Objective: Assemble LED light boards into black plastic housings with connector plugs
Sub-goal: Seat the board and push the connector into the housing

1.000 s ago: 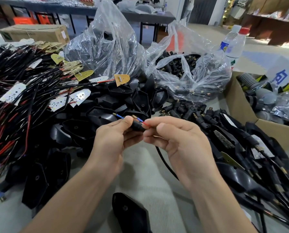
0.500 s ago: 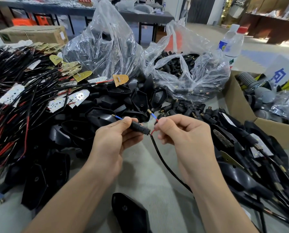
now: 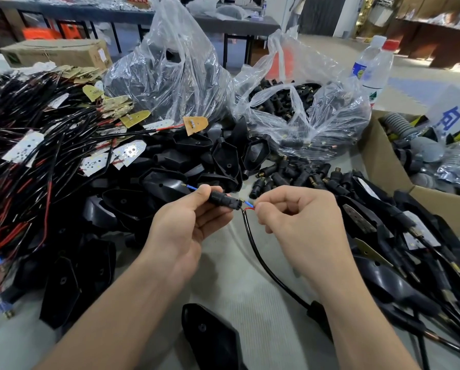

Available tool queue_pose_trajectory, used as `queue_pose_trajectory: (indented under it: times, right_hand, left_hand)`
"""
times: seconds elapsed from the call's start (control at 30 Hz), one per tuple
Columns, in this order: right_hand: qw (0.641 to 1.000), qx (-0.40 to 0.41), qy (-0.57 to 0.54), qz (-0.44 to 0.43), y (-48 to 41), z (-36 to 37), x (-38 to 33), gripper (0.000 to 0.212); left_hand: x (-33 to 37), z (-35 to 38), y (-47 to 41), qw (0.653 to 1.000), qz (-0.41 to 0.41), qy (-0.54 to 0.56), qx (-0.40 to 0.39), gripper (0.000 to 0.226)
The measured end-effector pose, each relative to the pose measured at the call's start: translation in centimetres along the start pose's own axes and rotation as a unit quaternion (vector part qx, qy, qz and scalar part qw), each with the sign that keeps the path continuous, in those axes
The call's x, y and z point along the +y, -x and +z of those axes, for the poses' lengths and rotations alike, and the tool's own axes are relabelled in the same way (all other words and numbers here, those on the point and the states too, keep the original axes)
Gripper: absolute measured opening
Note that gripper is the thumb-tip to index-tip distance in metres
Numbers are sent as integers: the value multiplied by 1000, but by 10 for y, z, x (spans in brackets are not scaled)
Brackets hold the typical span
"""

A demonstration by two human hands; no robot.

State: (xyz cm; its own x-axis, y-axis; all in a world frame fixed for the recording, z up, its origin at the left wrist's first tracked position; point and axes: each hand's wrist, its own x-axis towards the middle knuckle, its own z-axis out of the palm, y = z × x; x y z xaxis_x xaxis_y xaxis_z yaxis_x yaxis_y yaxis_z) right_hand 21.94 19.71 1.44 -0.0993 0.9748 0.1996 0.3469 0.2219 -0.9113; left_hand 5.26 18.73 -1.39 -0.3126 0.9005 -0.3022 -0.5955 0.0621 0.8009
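My left hand pinches a small black connector plug between thumb and forefinger; a blue wire tip sticks out of its far end. My right hand pinches the red and blue wire ends of a black cable right at the plug's near end. The cable runs down between my forearms. A loose black housing lies below my hands. More black housings are heaped behind my left hand, and LED boards with wires lie at the left.
Two clear plastic bags stand at the back: one of housings, one of plugs. Loose plugs lie before them. A cardboard box with grey parts sits right, water bottles behind. Assembled units pile at right.
My hands were pressed together over the plug, then drew apart. The right hand now holds the wire ends just beside the plug, and the cable hangs in view between my forearms.
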Motion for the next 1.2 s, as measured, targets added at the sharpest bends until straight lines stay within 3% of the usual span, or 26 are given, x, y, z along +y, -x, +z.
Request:
queue_pose_trajectory:
  times: [0.33, 0.7, 0.97, 1.2]
  right_hand:
    - [995, -11, 90, -44, 2, -4, -1, 19]
    - [978, 36, 200, -42, 2, 1, 3, 9]
    - [977, 48, 206, -14, 2, 2, 2, 9]
    - [977, 39, 212, 1, 1, 1, 2, 13]
  left_hand:
    - [-2, 2, 4, 1000, -1, -21, 13, 45]
    - [-5, 5, 10, 996, 52, -65, 11, 39]
    - [-8, 7, 14, 992, 86, -88, 12, 29]
    - [-9, 9, 15, 995, 67, -74, 13, 30]
